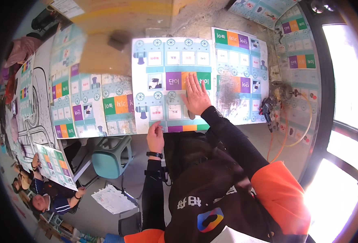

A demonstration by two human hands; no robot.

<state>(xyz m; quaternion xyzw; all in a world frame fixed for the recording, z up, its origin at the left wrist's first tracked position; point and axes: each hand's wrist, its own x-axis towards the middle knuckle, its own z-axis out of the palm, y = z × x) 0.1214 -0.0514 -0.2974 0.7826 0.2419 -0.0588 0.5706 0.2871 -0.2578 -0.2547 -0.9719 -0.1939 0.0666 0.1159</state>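
A person in a dark top with orange shoulders leans over a table papered with printed sheets. Nearest the body, the left hand (155, 137) rests at the near edge of the middle sheet (162, 65), fingers curled loosely over the paper's lower border; whether they pinch the edge or only press it cannot be told. A black band circles that wrist. Just beyond and to the right, the right hand (196, 96) lies flat and open on the same sheet, fingers spread and pointing away from the body, palm covering the purple, orange and green blocks near the sheet's centre. It grasps nothing.

The sheet, pale blue with train-car panels and wheel marks, runs its long axis away from the person, from the near table edge toward the far one. It lies directly under both hands, the right one further in, the left at its near border.

A second sheet (240, 52) of the same print adjoins it on the right, its middle smudged dark. More sheets (85, 101) overlap to the left. Toward the right edge of the table sits a small tool (267, 109) with an orange hose (304, 125) looping off. A green chair (110, 156) stands below the near edge, and at far left, other people (45, 194) sit holding a similar sheet.
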